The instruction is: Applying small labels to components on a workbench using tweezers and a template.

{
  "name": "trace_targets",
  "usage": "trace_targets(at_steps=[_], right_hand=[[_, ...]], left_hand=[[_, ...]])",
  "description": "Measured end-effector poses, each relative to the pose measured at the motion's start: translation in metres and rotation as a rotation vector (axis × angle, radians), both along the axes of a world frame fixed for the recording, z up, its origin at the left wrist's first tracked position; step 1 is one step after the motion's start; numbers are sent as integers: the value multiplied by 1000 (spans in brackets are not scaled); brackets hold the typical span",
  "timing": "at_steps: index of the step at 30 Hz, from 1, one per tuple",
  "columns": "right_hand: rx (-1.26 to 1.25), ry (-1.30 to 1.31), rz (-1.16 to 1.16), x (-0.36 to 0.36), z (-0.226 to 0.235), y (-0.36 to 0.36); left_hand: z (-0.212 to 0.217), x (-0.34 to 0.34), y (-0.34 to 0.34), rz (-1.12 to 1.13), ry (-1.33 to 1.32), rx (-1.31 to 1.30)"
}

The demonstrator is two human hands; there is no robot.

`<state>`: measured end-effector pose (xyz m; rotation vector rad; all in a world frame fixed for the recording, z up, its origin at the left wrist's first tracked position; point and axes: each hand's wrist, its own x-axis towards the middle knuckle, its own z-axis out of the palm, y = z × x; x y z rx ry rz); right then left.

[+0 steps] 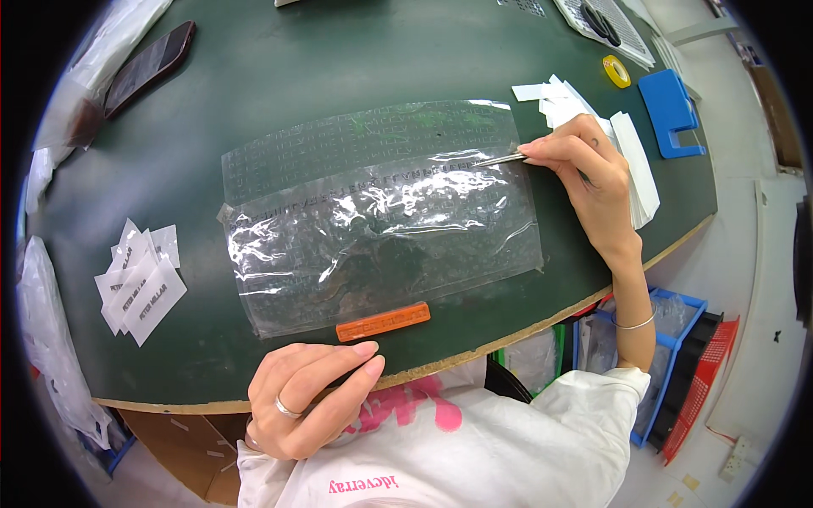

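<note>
Tweezers point(500, 159) are gripped by the right fingers point(552, 150) at the film point(385, 222), left fingers point(322, 379) parted. Labels point(152, 309) are lettered; white strips point(637, 173) seem unworked.

Your tweezers point(501, 159) are silver, and your clear, colourless plastic sheet point(385, 216) carries rows of small dark characters. Your narrow bar point(384, 322) is orange. You have a dark green tabletop point(356, 68) with a tan edge, white labels point(151, 298) with dark grey lettering, a yellow tape roll point(610, 69) and a red perforated basket point(699, 394). Your white T-shirt point(525, 432) shows pink lettering; your ring point(286, 409) is silver.
</note>
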<state>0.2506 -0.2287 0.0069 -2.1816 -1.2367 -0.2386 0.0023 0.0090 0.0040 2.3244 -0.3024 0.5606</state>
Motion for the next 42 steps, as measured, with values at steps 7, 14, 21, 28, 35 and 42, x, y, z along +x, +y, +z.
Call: trace_targets(at_steps=[7,14,21,28,35,42], right_hand=[[28,290,11,-51,23,13],[-95,522,149,-94,25,23],[-105,477,138,-95,27,25],[-97,428,121,-99,24,27],[-90,389,132,-101,22,27],[-65,290,69,-112,21,23]], left_hand=[[1,-1,-4,102,90,62],[1,-3,-3,115,148,145],[-3,-4,-5,109,91,291],[-5,-5,-7,131,70,344],[-6,-5,-8,131,47,398],[-5,-5,-7,107,63,449]])
